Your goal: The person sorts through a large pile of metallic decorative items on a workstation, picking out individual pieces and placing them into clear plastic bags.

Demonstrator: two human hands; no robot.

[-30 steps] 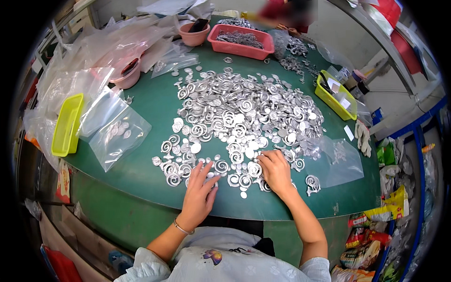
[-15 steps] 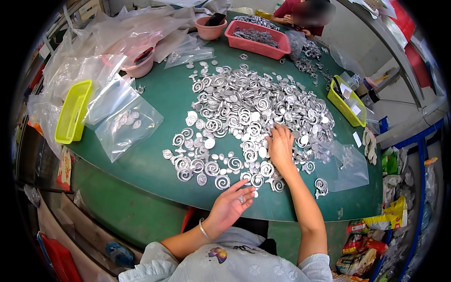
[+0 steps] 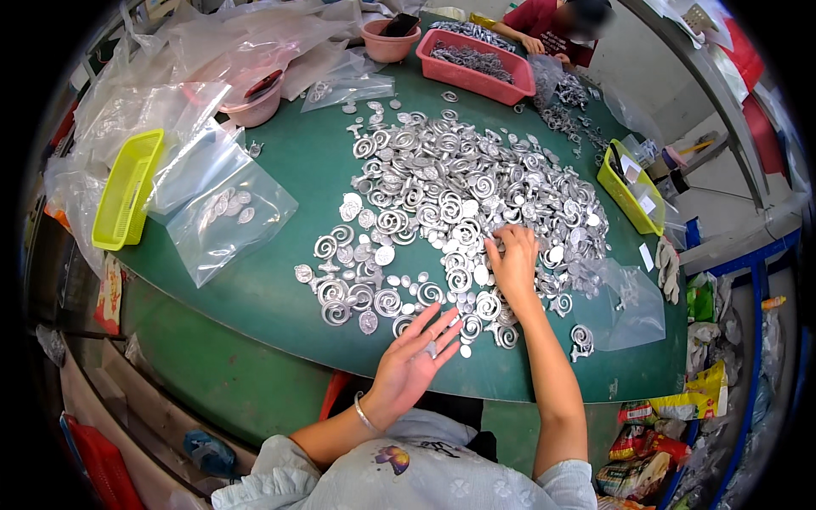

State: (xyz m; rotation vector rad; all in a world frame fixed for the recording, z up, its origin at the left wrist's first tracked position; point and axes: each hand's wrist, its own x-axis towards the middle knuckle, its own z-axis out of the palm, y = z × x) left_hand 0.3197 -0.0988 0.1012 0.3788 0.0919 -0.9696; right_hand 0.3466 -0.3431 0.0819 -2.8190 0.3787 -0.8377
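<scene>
A small silver piece (image 3: 431,348) is held in my left hand (image 3: 406,365), which is turned palm up near the table's front edge with its fingers apart. The piece lies against the base of the fingers; its exact shape is too small to tell. My right hand (image 3: 515,263) reaches palm down into a broad pile of silver metal pendants (image 3: 433,170), its fingers bent and their tips partly hidden; what they grasp cannot be made out. Spiral pendants, oval medals and small flat pieces make up the pile. A looser group of spiral pendants (image 3: 336,297) lies to the left.
Clear plastic bags (image 3: 229,229) holding oval medals lie at left, beside a yellow-green basket (image 3: 127,191). Another such basket (image 3: 629,191) stands at right, near a plastic bag (image 3: 633,314). A pink tray (image 3: 476,64) of metal parts sits far back, close to a co-worker (image 3: 557,30).
My left hand has opened its fingers wider and turned its palm up more. The right hand stays in the pile, shifted slightly. The view has moved a little.
</scene>
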